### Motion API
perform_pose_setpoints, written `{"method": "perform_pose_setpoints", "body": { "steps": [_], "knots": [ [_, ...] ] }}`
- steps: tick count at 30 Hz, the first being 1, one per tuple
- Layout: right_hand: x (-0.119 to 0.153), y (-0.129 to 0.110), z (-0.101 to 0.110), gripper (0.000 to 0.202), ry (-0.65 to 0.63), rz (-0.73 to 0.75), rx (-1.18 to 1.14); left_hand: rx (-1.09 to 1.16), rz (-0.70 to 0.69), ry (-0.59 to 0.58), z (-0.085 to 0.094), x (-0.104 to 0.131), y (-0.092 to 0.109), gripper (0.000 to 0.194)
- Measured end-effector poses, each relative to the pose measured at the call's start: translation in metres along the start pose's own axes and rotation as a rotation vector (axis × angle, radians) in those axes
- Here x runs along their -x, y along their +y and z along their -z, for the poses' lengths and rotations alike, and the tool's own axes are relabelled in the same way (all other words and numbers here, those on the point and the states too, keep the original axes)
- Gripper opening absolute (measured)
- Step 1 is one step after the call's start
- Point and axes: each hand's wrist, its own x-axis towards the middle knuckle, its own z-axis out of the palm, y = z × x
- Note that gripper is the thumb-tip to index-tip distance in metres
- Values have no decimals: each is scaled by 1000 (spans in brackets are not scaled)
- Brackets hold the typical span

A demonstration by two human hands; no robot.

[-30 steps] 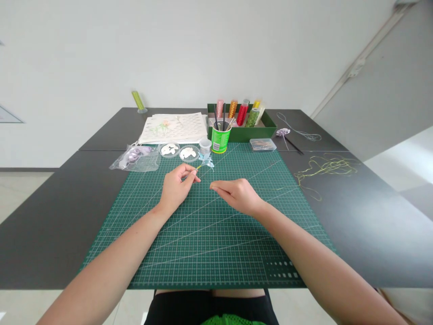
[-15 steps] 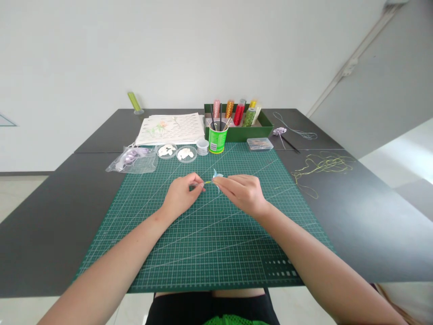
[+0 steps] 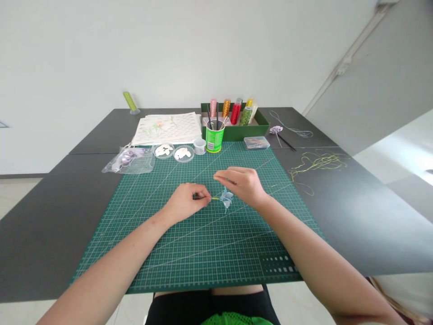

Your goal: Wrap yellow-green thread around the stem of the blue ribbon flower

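Note:
A small pale blue flower point(image 3: 226, 197) with pointed petals hangs on its side over the mat, its yellow-green stem pointing left. The thumb and fingers of my left hand point(image 3: 187, 201) are pinched around that stem. Just above and to the right of the flower is my right hand point(image 3: 241, 183), its fingers stretched together and closed at the tips against the thumb. A thin strip shows along the right fingers, too small to name. Right fingertips and petals are apart.
Beyond the hands on the green cutting mat point(image 3: 189, 253) stand dishes of white pieces point(image 3: 184, 154), a green can point(image 3: 214, 138) with sticks and a clear case point(image 3: 256, 142). Behind is a box point(image 3: 248, 132) of thread spools. Yellow-green thread point(image 3: 318, 161) lies right, a plastic bag point(image 3: 130, 160) left.
My left hand has moved slightly right and nearer with the flower. My right hand has come away from the flower and risen a little, so the blue petals now show fully.

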Motion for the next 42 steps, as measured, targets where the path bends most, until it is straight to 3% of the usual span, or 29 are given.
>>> {"method": "perform_pose_setpoints", "body": {
  "steps": [12, 19, 24, 27, 32, 36, 42],
  "knots": [
    [-1, 14, -7, 22, -83, -166, -193, 143, -45, -93, 0, 3, 5, 10],
    [1, 19, -21, 24, -92, -284, -400, 240, -65, -111, 1, 4, 10, 9],
    [3, 19, -25, 25, -123, -336, -446, 240, -89, -19, 5, 5, 13, 12],
    [5, 18, -24, 23, -174, -336, -390, 225, -100, 96, 9, 5, 15, 13],
    [5, 14, -24, 38, -215, -303, -284, 212, -49, 274, 14, 4, 10, 14],
    [3, 8, -23, 37, -304, -241, -303, 233, -27, 366, 12, 1, 1, 12],
    [4, 3, -23, 29, -316, -188, -250, 216, -3, 435, 12, -4, -5, 12]
  ]
}}
